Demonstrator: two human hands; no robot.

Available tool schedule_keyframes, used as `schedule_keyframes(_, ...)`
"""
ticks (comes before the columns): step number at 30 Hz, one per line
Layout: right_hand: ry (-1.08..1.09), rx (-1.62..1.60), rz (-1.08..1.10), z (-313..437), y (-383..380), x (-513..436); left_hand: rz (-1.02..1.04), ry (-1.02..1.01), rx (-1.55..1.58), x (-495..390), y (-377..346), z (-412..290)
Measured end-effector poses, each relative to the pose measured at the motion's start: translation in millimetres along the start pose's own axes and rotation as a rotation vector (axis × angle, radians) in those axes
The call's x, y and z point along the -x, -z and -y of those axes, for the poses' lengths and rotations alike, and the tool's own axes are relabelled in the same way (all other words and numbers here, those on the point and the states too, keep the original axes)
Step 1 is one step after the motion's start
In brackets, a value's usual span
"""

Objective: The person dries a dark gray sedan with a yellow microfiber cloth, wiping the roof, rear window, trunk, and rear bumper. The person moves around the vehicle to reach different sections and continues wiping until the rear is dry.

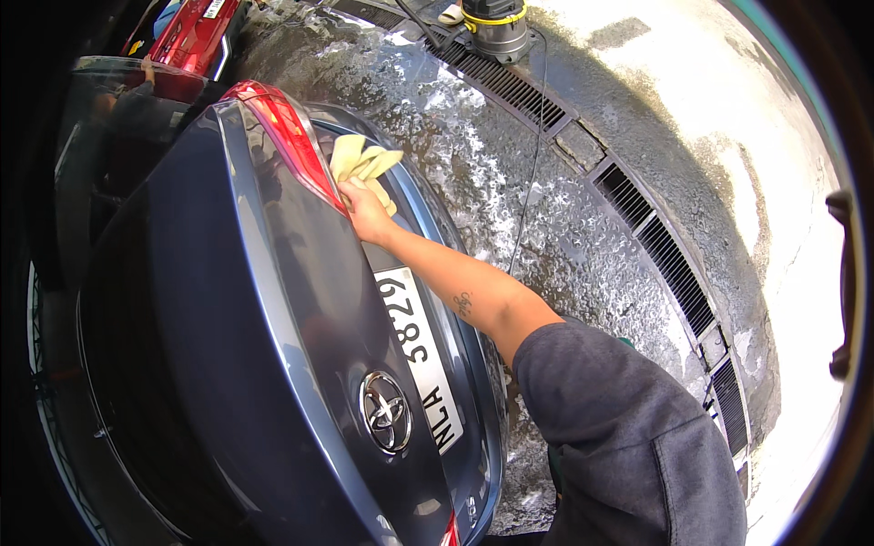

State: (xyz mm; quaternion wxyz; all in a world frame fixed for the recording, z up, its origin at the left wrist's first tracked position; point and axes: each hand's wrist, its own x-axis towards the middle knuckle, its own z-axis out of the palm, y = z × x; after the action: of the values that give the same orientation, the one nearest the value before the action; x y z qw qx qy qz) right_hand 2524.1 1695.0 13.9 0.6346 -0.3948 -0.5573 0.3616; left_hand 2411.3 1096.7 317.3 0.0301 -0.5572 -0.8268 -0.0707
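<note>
Reaching up and left from the dark grey sleeve, my right hand [365, 210] grips a pale yellow cloth [362, 164]. The cloth is bunched against the rear of a dark grey Toyota car [293, 286], beside the pointed end of its red tail light [290, 136]. My fingers are partly hidden by the cloth and the hand itself. Below my forearm are the white licence plate [420, 355] and the chrome Toyota emblem [386, 413]. My left hand is out of view.
Wet, foamy concrete [464, 157] lies behind the car, crossed by a metal drain grate [672, 273]. At the top stands a wet/dry vacuum [495, 31] with a hose and a cable trailing over the floor. A red vehicle [194, 34] is at the upper left.
</note>
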Motion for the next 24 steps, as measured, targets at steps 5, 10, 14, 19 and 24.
schedule_keyframes(5,-0.426,0.088,0.179,38.9,49.0,107.2,0.002,-0.014,-0.033,-5.0,-0.2,-8.1)
schedule_keyframes(10,-0.121,0.26,0.134,22.6,37.7,92.9,-0.02,-0.066,-0.074,-8.6,-1.1,-14.0)
schedule_keyframes(14,0.088,0.275,0.06,-16.0,0.3,-25.7,-0.003,-0.086,-0.121,-10.7,-0.7,-13.4)
schedule_keyframes(19,-0.111,0.358,0.292,-58.3,-7.2,-117.0,0.012,-0.074,-0.084,-9.7,-2.8,-8.9)
schedule_keyframes(24,-0.358,0.424,0.206,-67.2,17.1,-79.9,0.026,-0.099,-0.079,-8.7,-3.1,-5.9)
